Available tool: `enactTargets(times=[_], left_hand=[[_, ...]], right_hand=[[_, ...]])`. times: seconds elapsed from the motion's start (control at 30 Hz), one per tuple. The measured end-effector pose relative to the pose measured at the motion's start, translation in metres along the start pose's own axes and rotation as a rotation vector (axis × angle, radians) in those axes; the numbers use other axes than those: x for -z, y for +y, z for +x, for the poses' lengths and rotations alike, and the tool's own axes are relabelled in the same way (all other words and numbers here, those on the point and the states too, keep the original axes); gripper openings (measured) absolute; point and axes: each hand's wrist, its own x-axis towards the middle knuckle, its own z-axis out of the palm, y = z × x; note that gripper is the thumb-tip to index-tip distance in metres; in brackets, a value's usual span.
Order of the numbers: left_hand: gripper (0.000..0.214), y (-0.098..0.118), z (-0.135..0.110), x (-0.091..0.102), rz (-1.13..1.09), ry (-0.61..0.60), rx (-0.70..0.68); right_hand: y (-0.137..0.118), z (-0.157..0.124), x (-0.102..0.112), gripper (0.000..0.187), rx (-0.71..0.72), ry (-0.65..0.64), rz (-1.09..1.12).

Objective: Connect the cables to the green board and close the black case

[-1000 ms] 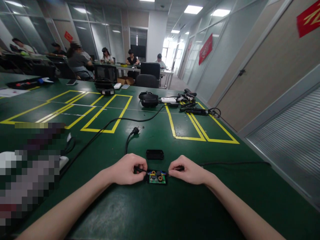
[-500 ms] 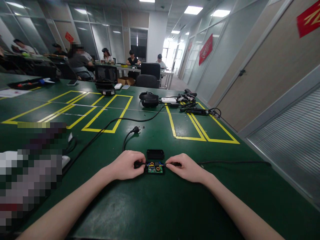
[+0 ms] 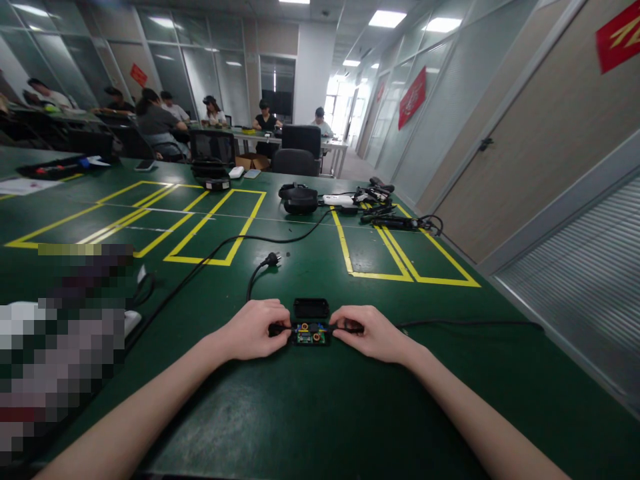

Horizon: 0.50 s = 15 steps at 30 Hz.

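A small open power adapter (image 3: 311,333) with a green circuit board inside lies on the green table (image 3: 320,407) between my hands. My left hand (image 3: 257,329) is closed on the black cable at the adapter's left end; that cable loops up to a plug (image 3: 271,259). My right hand (image 3: 370,332) is closed on the black cable (image 3: 470,324) at the right end, which runs off to the right. A black cover piece (image 3: 311,307) lies just beyond the adapter.
Yellow tape rectangles (image 3: 215,227) mark the table. A long black cord (image 3: 210,257) crosses it to a black headset (image 3: 299,199) and a heap of cables and devices (image 3: 385,210) at the far right. Several people sit at tables in the back.
Both hands and the adapter have slid a little away from me, up to the black cover piece. The grip on the two cables has stayed the same.
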Motion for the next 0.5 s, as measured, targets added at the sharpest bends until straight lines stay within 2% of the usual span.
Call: enactTargets(times=[0.33, 0.5], left_hand=[[0.012, -0.0035, 0.0001, 0.0005, -0.068, -0.067, 0.04], [0.017, -0.0038, 0.001, 0.0016, -0.061, -0.08, 0.037]], right_hand=[[0.0021, 0.0013, 0.0021, 0.016, 0.054, -0.029, 0.07], [0.0013, 0.0016, 0.0009, 0.023, 0.12, -0.052, 0.023]])
